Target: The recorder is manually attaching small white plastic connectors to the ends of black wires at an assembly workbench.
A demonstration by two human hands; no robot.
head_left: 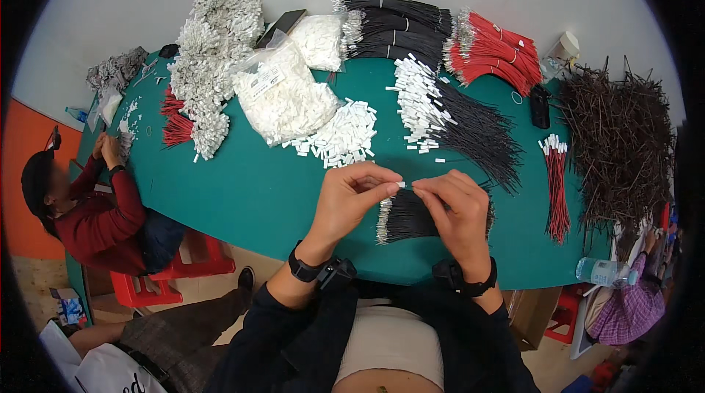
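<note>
Over the near edge of the table, my left hand (345, 198) pinches a small white plastic connector housing (402, 184) between thumb and forefinger. Close on its right, my right hand (459, 206) is closed in a pinch; what lies between its fingertips, perhaps a thin wire end, is too small to make out. Under both hands lies a bundle of black wires (411, 220) with silver terminals at the left end, partly covered by my right hand. Beyond my hands spreads a loose heap of white connector housings (341, 136), beside black wires (477, 128) with white housings on their ends.
A bag of white housings (272, 95) sits at mid-left on the green table (220, 195). Tied black bundles (396, 22) and red bundles (496, 51) lie at the back. Dark wires (617, 143) pile up right, above a bottle (606, 272). A person (95, 209) works at left.
</note>
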